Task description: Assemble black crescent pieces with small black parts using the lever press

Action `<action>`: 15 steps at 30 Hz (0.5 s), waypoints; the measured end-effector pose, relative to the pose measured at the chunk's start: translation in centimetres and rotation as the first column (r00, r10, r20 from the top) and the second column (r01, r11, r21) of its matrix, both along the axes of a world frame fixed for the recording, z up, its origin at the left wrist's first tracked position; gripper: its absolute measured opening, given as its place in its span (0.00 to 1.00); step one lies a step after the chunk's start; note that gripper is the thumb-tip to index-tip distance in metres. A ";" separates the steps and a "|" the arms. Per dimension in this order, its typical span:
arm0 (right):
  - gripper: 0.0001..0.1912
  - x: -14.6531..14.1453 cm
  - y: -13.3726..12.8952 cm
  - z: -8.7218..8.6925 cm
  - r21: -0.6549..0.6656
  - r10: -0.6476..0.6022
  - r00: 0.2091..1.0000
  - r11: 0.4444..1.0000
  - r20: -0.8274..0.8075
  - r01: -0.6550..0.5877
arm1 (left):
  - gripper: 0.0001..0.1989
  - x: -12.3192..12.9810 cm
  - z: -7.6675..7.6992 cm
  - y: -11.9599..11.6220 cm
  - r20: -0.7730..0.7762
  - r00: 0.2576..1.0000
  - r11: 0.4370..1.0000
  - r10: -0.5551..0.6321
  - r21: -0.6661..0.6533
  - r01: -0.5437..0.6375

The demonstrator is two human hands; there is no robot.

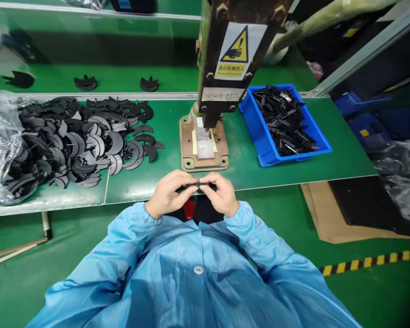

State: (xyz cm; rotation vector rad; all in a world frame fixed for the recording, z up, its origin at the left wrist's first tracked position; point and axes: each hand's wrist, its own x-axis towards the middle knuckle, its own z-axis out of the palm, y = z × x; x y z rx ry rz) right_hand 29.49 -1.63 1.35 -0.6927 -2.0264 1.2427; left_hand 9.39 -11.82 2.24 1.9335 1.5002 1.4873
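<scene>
My left hand point(173, 191) and my right hand point(221, 191) meet at the bench's front edge, thumbs and fingers pinched from either side on a small black part point(198, 183). Most of that part is hidden by my fingers, so its full shape does not show. Just beyond my hands stands a bench press point(205, 136), with a pale block point(205, 149) on its base plate under the ram. To the left lies a heap of black crescent-shaped pieces point(95, 143). On the right, a blue bin point(264, 159) holds many narrow black parts point(282, 118).
Clear plastic wrap point(2, 146) borders the heap on the left. Three black pieces rest on the ledge behind, one of them a crescent piece point(85, 83). A warning sign point(239, 50) is fixed to the press column. Cardboard point(323, 214) lies below the bench at right.
</scene>
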 end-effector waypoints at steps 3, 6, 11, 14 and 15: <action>0.11 0.1 -0.1 0.3 0.018 0.023 1.000 1.000 0.000 -0.023 | 0.06 0.0 0.6 -0.1 -0.007 1.000 0.999 -0.003 -0.035 0.003; 0.13 1.0 0.7 2.0 0.032 0.018 1.000 0.999 -0.003 -0.018 | 0.04 -1.1 1.6 1.1 -0.038 0.997 0.997 0.067 -0.042 -0.069; 0.10 2.9 5.8 10.4 0.322 -0.298 0.892 0.854 -0.339 0.408 | 0.10 -4.3 3.1 6.5 -0.124 0.959 0.967 0.254 -0.003 -0.256; 0.24 3.0 8.8 17.8 0.380 -0.141 0.702 0.758 -0.698 0.530 | 0.12 -5.3 3.2 9.8 -0.216 0.945 0.967 0.248 -0.008 -0.255; 0.24 2.9 9.4 20.1 0.316 -0.144 0.680 0.803 -0.719 0.505 | 0.12 -5.4 3.1 10.7 -0.250 0.940 0.970 0.233 -0.014 -0.244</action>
